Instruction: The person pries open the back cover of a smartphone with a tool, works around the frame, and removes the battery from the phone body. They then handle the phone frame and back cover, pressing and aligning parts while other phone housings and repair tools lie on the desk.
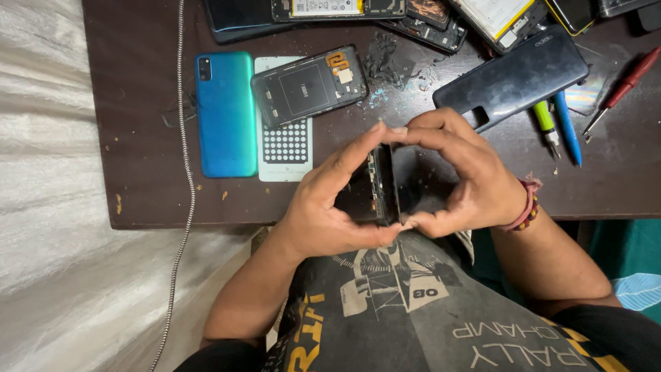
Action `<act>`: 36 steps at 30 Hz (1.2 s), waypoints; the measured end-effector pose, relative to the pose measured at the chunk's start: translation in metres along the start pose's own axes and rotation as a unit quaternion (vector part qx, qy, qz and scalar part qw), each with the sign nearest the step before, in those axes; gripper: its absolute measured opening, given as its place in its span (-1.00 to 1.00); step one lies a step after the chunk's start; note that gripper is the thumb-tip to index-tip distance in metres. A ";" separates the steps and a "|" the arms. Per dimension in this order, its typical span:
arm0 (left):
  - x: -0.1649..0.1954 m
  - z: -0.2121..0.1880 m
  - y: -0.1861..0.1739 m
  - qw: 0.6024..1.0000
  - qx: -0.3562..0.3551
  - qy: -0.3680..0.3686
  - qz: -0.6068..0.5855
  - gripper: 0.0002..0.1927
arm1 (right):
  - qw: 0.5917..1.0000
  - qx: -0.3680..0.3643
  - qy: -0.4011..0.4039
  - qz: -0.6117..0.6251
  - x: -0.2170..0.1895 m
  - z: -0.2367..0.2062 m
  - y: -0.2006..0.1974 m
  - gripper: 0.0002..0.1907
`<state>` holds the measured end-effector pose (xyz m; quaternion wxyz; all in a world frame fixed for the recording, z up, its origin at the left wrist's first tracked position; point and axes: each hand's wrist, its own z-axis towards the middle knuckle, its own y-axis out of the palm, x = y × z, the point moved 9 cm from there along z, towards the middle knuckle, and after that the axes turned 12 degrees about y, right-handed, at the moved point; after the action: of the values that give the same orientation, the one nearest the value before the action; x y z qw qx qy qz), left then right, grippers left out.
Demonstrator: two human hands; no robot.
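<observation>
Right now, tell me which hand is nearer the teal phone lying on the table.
Left. The left hand grips the dark phone just right of the teal phone; the right hand holds the dark phone's far side, farther away.

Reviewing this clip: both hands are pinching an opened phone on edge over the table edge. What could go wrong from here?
1. The opened phone is held on edge between the left hand and right hand, above the lap; a slip could drop it.
2. Fingertip pressure may flex or crack it.
3. Debris on the table could get inside.
</observation>
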<state>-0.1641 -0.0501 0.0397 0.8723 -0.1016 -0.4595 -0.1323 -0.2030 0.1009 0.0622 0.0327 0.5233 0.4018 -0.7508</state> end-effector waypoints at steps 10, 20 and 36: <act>0.016 -0.008 0.015 0.937 -0.102 0.165 0.289 -0.49 | 0.866 -0.022 0.311 0.391 0.063 -0.023 0.024 -0.36; 0.013 -0.026 0.048 0.880 -0.177 0.244 0.368 -0.73 | 0.808 -0.102 0.329 0.478 0.072 -0.035 0.045 -0.35; -0.045 -0.034 0.023 0.936 0.070 -0.188 -0.290 0.16 | 0.934 -0.028 0.283 0.216 0.038 -0.029 0.028 -0.04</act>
<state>-0.1547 -0.0325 -0.0177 0.6989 0.0747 -0.6324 -0.3256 -0.1850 0.1153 0.0115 0.0933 0.7872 0.2926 -0.5348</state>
